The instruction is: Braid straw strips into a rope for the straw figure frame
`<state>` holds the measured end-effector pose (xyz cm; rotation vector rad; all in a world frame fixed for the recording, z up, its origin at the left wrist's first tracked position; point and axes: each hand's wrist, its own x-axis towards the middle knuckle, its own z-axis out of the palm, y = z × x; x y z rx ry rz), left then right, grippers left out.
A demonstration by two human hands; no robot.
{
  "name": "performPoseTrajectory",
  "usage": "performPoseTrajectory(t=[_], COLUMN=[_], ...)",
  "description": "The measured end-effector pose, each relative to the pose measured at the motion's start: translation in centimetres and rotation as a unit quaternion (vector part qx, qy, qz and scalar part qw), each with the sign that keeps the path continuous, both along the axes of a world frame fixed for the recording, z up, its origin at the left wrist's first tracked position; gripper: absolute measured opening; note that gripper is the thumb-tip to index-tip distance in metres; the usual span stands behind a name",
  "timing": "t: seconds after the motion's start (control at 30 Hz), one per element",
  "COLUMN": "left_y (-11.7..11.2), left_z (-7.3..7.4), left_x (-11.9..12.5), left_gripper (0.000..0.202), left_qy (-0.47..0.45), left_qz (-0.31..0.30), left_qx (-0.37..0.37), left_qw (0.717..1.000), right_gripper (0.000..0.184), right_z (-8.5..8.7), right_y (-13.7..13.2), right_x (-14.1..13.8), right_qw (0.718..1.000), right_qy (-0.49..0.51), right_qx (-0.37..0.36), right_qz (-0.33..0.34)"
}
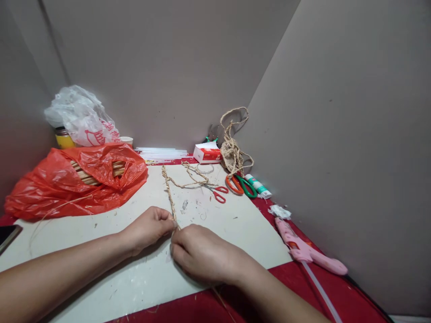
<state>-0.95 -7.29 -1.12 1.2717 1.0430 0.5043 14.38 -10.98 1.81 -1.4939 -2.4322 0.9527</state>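
A thin braided straw cord (170,197) runs down the white sheet, then loops off to the right from its far end. Its near end is pinched between the fingertips of my left hand (151,226). Right beside it, my right hand (204,253) is closed around the same cord, knuckles up, its fingertips mostly hidden. A loose straw strand (222,303) trails from under the right hand toward the front edge. Small red-handled scissors (218,194) lie near the cord's loop, beyond both hands.
A red plastic bag (101,197) of straw-coloured sticks lies left. Clear glue sticks (160,154), a small box (207,153) and a rope bundle (232,154) line the back. A pink glue gun (308,251) lies right. Grey walls (336,134) close in the table.
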Motion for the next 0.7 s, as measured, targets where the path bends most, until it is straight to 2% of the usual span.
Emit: performPoseTrajectory(t=[0.07,0.1,0.17,0.23,0.27,0.3,0.43,0.47,0.57,0.7], left_y=[0.0,0.1,0.1,0.1,0.1,0.1,0.0,0.0,0.3,0.7], left_z=[-0.1,0.0,0.0,0.2,0.3,0.3,0.6,0.6,0.4,0.0], left_x=[0.0,0.0,0.0,0.0,-0.1,-0.1,-0.2,-0.3,-0.5,-0.7], left_gripper=[0.019,0.02,0.023,0.024,0.025,0.025,0.026,0.025,0.02,0.024], left_qy=[-0.011,-0.019,-0.033,-0.045,-0.052,-0.058,-0.06,-0.053,-0.012,0.07], left_qz=[0.0,-0.002,-0.007,-0.012,-0.016,-0.019,-0.024,-0.028,-0.056,-0.09], left_qx=[-0.003,-0.005,-0.013,-0.024,-0.028,-0.031,-0.027,-0.024,0.001,0.106], left_qw=[1.0,1.0,0.999,0.999,0.998,0.998,0.998,0.998,0.998,0.988], right_gripper=[0.024,0.028,0.036,0.038,0.038,0.036,0.034,0.034,0.034,0.028], right_z=[0.6,0.7,0.5,-0.3,-0.7,-1.1,-2.3,-2.4,-2.5,-2.6], right_y=[0.2,0.5,1.5,2.6,3.1,3.4,3.8,3.8,3.9,4.2], right_x=[0.7,1.2,2.0,2.5,2.6,2.5,1.7,1.5,1.6,1.8], right_qw=[0.996,0.991,0.984,0.976,0.971,0.967,0.928,0.924,0.931,0.931], right_qy=[0.043,0.074,0.135,0.175,0.193,0.212,0.268,0.269,0.269,0.264], right_qx=[-0.058,-0.099,-0.115,-0.046,-0.025,-0.038,-0.244,-0.259,-0.239,-0.241], right_qz=[0.053,0.05,-0.025,-0.117,-0.137,-0.136,-0.083,-0.083,-0.07,-0.069])
